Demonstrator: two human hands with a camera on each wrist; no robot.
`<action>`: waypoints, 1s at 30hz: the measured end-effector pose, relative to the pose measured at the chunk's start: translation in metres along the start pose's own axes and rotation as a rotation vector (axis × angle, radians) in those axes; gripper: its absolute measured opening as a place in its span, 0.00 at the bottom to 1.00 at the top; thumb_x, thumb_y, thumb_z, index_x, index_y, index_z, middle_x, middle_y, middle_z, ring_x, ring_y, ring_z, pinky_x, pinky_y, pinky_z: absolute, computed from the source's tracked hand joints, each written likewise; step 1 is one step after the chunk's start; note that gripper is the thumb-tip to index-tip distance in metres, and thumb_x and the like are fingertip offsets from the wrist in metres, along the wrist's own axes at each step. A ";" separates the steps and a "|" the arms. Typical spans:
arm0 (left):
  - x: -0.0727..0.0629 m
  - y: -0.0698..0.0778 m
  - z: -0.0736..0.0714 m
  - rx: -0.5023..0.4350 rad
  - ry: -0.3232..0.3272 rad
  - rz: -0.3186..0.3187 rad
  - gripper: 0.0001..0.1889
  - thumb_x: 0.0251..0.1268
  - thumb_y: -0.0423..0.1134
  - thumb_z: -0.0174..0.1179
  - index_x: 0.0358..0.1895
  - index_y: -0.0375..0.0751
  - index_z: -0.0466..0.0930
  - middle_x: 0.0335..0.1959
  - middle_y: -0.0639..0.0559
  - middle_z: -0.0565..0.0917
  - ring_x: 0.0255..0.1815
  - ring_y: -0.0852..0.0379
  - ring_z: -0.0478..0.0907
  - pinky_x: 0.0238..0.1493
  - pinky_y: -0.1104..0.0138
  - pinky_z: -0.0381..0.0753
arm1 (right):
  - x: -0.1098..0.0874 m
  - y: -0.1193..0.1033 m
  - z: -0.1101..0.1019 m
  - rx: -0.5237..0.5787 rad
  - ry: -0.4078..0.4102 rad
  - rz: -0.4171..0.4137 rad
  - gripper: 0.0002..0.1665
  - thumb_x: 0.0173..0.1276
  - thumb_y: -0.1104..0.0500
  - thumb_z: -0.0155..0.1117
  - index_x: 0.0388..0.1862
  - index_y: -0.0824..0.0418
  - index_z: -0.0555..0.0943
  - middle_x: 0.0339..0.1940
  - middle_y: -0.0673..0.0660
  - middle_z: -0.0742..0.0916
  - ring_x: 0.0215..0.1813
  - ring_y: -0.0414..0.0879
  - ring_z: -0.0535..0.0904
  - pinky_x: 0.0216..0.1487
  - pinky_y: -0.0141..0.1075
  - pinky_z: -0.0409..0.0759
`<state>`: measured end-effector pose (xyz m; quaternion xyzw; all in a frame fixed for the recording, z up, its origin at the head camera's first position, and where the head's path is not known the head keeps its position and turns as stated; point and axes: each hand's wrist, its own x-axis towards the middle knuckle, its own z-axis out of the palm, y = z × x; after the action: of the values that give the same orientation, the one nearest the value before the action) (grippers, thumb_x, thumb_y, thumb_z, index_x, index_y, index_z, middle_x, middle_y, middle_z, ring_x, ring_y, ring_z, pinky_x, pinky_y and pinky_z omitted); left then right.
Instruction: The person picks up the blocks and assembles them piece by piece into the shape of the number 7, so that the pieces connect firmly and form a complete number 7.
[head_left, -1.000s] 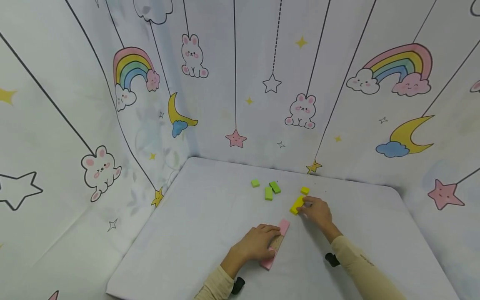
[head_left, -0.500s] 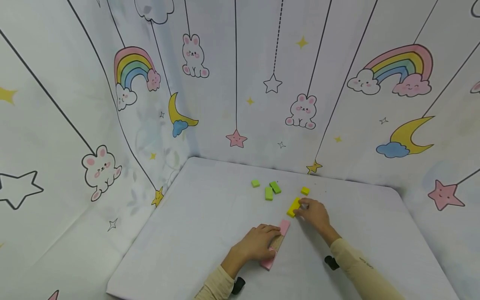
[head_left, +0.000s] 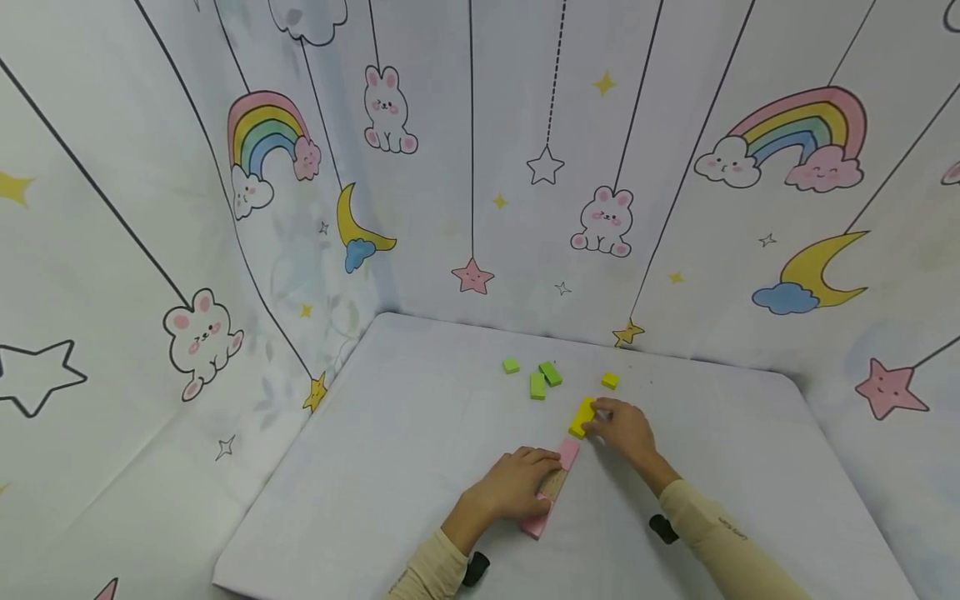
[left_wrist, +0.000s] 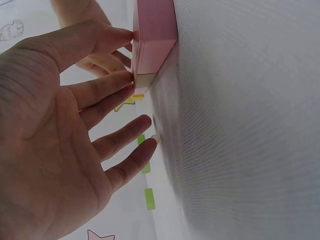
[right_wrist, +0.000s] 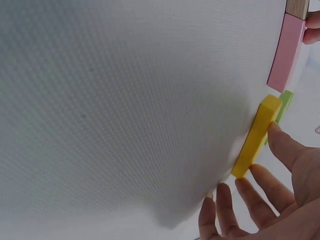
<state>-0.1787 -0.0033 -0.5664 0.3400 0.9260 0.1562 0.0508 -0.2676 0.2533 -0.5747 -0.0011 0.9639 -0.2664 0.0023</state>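
Note:
A row made of a near pink block (head_left: 535, 527), a wood-coloured block (head_left: 553, 485) and a far pink block (head_left: 570, 451) lies on the white table, end to end. Over it rests my left hand (head_left: 510, 485), the thumb on the near pink block and extended fingertips touching the row farther along. A long yellow block (head_left: 582, 418) lies just beyond the far pink end, roughly in line with it. My right hand (head_left: 626, 429) pinches this yellow block between thumb and fingers from the right side. The right wrist view shows a small gap between the yellow block (right_wrist: 257, 135) and the pink one.
A small yellow block (head_left: 610, 381) sits behind the right hand. Farther back to the left lie a small green block (head_left: 511, 366) and two longer green blocks (head_left: 537, 386). Cartoon-printed cloth walls (head_left: 442, 208) rise behind the table's far edge.
My right hand has brought the long yellow block left and toward me, closer to the far pink block's end. The left hand and the row have stayed put.

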 end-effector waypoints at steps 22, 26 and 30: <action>-0.001 0.001 -0.001 -0.014 -0.002 -0.017 0.32 0.63 0.47 0.68 0.72 0.51 0.77 0.74 0.63 0.73 0.73 0.58 0.69 0.65 0.58 0.75 | -0.008 -0.002 0.003 0.009 0.016 -0.100 0.31 0.63 0.50 0.80 0.61 0.63 0.86 0.66 0.62 0.85 0.57 0.59 0.83 0.55 0.56 0.81; -0.001 0.001 -0.001 -0.020 -0.008 -0.022 0.32 0.62 0.46 0.68 0.72 0.52 0.77 0.74 0.63 0.73 0.73 0.58 0.69 0.65 0.57 0.75 | -0.008 -0.002 0.004 0.008 0.018 -0.102 0.31 0.63 0.50 0.79 0.61 0.63 0.86 0.66 0.62 0.84 0.58 0.60 0.83 0.56 0.56 0.80; -0.001 0.001 -0.001 -0.027 -0.011 -0.023 0.32 0.63 0.46 0.68 0.72 0.52 0.76 0.74 0.64 0.73 0.74 0.58 0.68 0.66 0.57 0.74 | -0.009 -0.003 0.004 0.008 0.015 -0.091 0.31 0.64 0.50 0.79 0.61 0.63 0.86 0.66 0.62 0.84 0.58 0.60 0.83 0.56 0.57 0.80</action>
<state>-0.1775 -0.0032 -0.5653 0.3293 0.9274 0.1661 0.0620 -0.2587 0.2486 -0.5761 -0.0428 0.9617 -0.2702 -0.0173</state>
